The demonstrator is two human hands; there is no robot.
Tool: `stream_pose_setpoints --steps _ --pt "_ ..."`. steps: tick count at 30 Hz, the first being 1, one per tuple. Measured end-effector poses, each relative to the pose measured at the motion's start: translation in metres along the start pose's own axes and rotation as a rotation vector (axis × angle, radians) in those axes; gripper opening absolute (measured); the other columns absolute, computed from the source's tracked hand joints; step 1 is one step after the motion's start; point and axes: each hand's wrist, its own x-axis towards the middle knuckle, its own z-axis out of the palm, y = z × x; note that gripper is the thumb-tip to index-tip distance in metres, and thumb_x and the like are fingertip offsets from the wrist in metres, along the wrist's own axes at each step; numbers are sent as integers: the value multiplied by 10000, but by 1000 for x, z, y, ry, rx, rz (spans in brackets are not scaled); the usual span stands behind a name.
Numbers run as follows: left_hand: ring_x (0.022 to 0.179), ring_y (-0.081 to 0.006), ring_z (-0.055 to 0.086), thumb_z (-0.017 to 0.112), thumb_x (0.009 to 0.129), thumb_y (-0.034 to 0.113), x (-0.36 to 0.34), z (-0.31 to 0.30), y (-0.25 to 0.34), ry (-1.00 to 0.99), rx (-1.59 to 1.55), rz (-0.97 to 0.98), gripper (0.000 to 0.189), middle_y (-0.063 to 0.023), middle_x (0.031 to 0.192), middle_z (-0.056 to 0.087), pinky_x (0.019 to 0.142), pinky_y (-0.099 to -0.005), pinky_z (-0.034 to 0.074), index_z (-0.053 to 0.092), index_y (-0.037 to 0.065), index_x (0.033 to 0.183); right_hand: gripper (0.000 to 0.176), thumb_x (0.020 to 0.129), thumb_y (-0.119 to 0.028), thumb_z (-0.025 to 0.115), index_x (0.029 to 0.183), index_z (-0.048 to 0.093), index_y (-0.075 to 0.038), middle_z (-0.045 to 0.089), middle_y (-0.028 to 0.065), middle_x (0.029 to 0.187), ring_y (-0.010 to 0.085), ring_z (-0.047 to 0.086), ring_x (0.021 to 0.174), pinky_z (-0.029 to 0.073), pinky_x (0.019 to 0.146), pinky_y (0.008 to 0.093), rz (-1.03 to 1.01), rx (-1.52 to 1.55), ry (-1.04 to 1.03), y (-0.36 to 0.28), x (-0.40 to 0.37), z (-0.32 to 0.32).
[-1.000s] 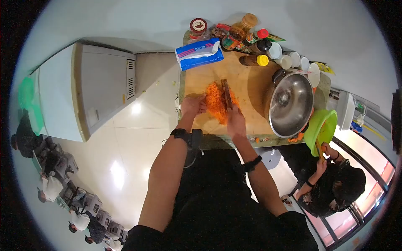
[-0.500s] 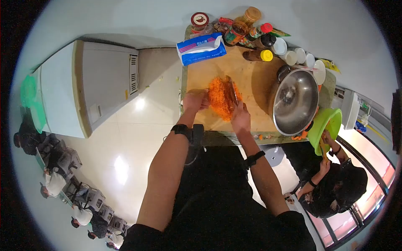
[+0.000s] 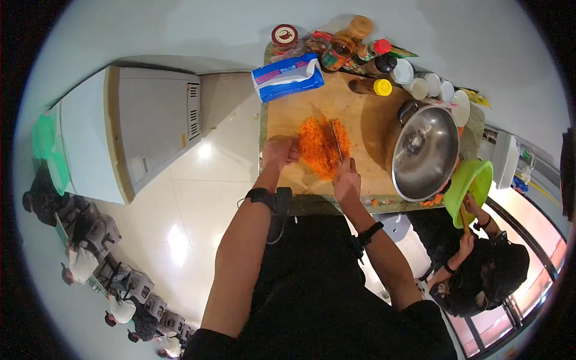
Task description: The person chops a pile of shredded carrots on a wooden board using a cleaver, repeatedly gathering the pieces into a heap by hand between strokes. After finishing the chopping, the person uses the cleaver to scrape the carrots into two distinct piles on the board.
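Observation:
A pile of finely chopped carrot (image 3: 316, 150) lies on the wooden cutting board (image 3: 372, 129). My right hand (image 3: 347, 182) grips a kitchen knife (image 3: 336, 141) by its handle, and the narrow-looking blade stands in the right part of the pile. At the pile's left edge is my left hand (image 3: 280, 152), its fingers curled in; whether they hold anything is hidden.
Behind the board stand a blue tissue pack (image 3: 289, 78), a red-lidded jar (image 3: 284, 37), sauce bottles (image 3: 372, 87) and white cups (image 3: 415, 87). A large metal pot (image 3: 425, 153) is at the right. Beside it, a co-worker (image 3: 480, 270) holds a green bowl (image 3: 459, 189).
The knife blade has turned to look narrower and sits slightly lower in the pile. My left hand stays by the pile's left edge. The whole view has shifted a little.

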Motion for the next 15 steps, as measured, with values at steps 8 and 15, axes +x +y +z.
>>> stream_pose_setpoints --steps 8,15 --pt "473 -159 583 765 851 389 -15 7 8 225 391 76 375 -72 609 644 408 -309 465 671 50 718 305 1002 -238 495 1190 502 2 595 307 948 508 598 898 493 749 554 -37 351 -7 16 7 -36" --pt "567 -174 687 740 857 457 10 -3 0 316 810 100 436 -94 688 715 481 -315 563 713 39 735 223 992 -195 497 1101 463 -3 560 290 933 523 583 904 488 734 561 -32 253 21 27 -23 -48"
